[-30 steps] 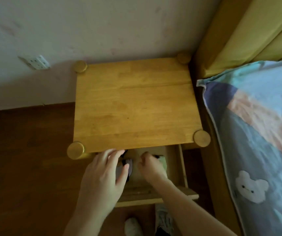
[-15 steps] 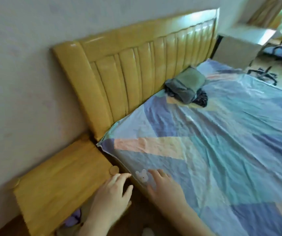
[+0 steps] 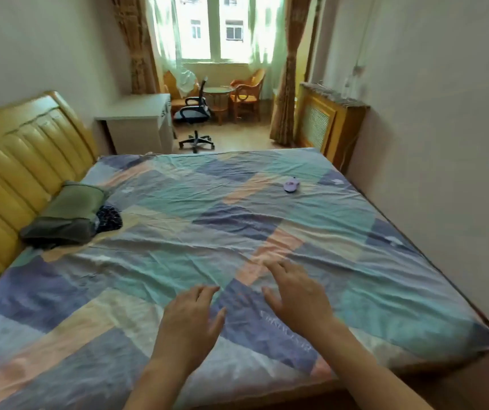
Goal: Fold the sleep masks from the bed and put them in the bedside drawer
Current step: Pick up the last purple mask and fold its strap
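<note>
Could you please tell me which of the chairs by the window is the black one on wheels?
It is the office chair, nearest the bed and beside the white desk. The other two chairs are orange wood, standing farther back by the window.

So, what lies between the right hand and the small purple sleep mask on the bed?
Only bare, wrinkled bedsheet lies between the right hand and the purple sleep mask, as the head view shows.

I see a bright window at 12 o'clock, an office chair below, a yellow headboard at 9.
</note>
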